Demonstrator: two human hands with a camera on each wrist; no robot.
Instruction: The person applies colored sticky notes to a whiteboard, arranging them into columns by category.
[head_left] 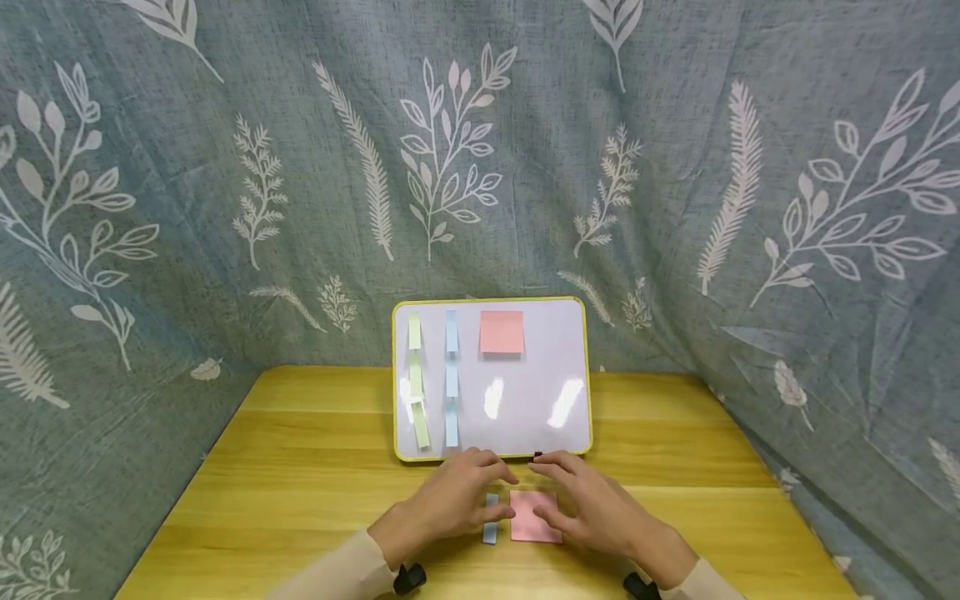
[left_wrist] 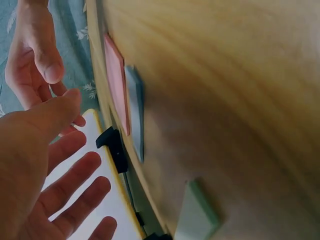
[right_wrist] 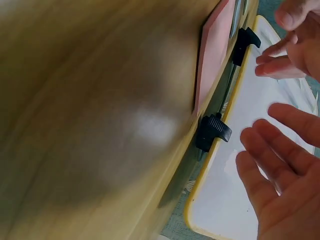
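My left hand [head_left: 450, 498] hovers over the table beside a narrow pad of blue sticky notes [head_left: 491, 532], its fingers spread and loosely bent. Facing it, my right hand [head_left: 603, 510] is held over a square pad of pink sticky notes [head_left: 528, 529], palm turned inward. Neither hand holds anything. In the left wrist view both pads lie apart from the fingers, and a green pad [left_wrist: 197, 217] shows nearer that camera. Behind the hands leans a yellow-rimmed whiteboard [head_left: 536, 396], bearing green strips [head_left: 416, 379], blue strips [head_left: 452, 379] and a pink note [head_left: 501, 332].
Black clips [right_wrist: 212, 131] hold the whiteboard's lower edge. The wooden table [head_left: 300, 467] runs up to a patterned grey-blue curtain [head_left: 525, 183] at the back and sides.
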